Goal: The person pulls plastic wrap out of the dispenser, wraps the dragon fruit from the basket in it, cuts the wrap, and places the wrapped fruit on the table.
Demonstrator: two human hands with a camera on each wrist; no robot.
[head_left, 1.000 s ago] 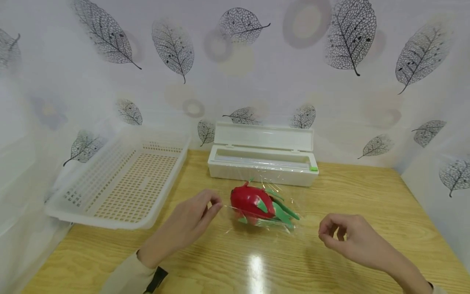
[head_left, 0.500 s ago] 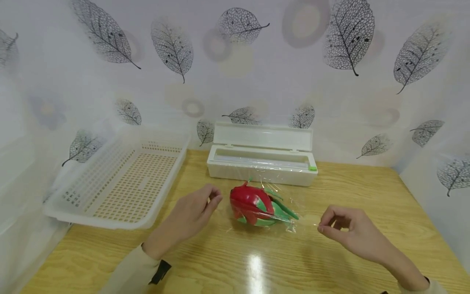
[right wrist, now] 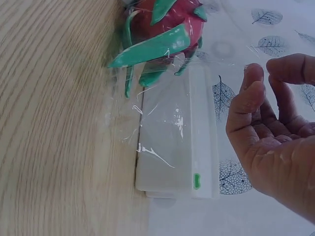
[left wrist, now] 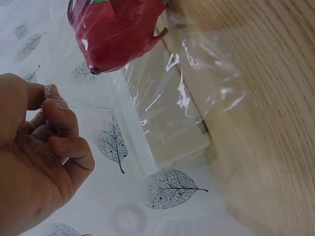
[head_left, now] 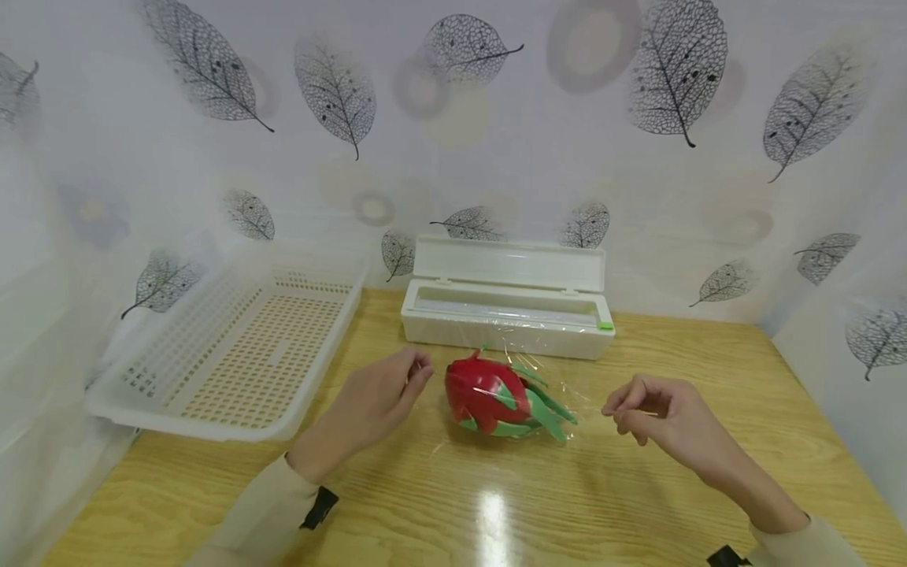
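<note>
A dragon fruit [head_left: 489,398], red with green scales, lies on the table under a clear sheet of cling film [left wrist: 162,93]. To its left, my left hand [head_left: 379,398] pinches the near left part of the film; the wrinkled film shows at its fingertips in the left wrist view. On the other side my right hand [head_left: 669,417] hovers over the table with curled fingers, and the film stretches to its fingertips in the right wrist view. Behind the fruit stands the white cling film box [head_left: 506,335], lid up, with the film coming from its roll over the front.
A white perforated plastic basket [head_left: 312,394] stands at the left of the wooden table [head_left: 567,512]. A leaf-patterned curtain [head_left: 496,173] closes off the back and sides. A small green slider [head_left: 605,325] sits on the box's right front edge.
Both hands have risen slightly and moved away from the table's near edge, the right one also a little leftward. The film's front edge has shifted over the fruit. Fruit, box and basket stay put.
</note>
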